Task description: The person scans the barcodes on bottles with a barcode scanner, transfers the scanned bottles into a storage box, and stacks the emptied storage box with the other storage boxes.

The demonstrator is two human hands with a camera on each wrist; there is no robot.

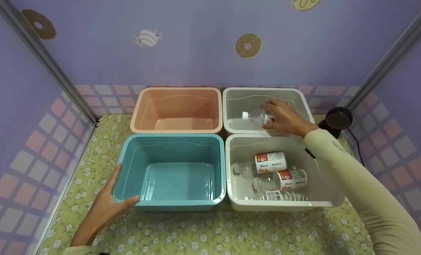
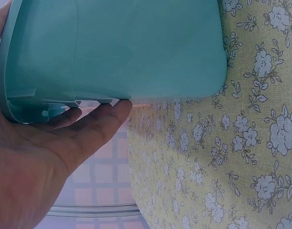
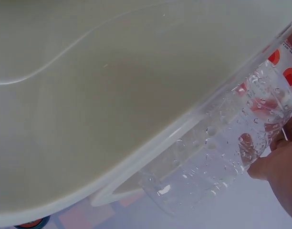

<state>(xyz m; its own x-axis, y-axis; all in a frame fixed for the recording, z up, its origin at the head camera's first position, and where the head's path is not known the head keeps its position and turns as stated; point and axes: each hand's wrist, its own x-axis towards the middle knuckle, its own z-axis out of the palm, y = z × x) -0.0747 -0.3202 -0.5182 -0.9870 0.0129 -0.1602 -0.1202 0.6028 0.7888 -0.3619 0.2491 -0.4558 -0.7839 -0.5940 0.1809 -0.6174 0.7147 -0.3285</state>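
Note:
My right hand (image 1: 284,118) grips a clear plastic bottle (image 1: 255,117) by its labelled body, over the back white bin (image 1: 267,90). The bottle lies sideways with its white cap to the left; in the right wrist view its transparent base end (image 3: 203,152) shows droplets or bumps. My left hand (image 1: 106,200) rests at the front left corner of the teal bin (image 1: 171,203), the thumb on the front rim and straight fingers (image 2: 100,125) along the outer side wall. Inside the front white bin (image 1: 323,203) lie several clear bottles (image 1: 290,179), some with white-and-red labels.
Behind the teal bin stands a pink bin (image 1: 182,90), and the bins sit close together in two rows. A black round device (image 1: 339,118) with a cable stands at the right. Flowered cloth (image 1: 182,233) covers the table; purple panels (image 1: 196,42) enclose it.

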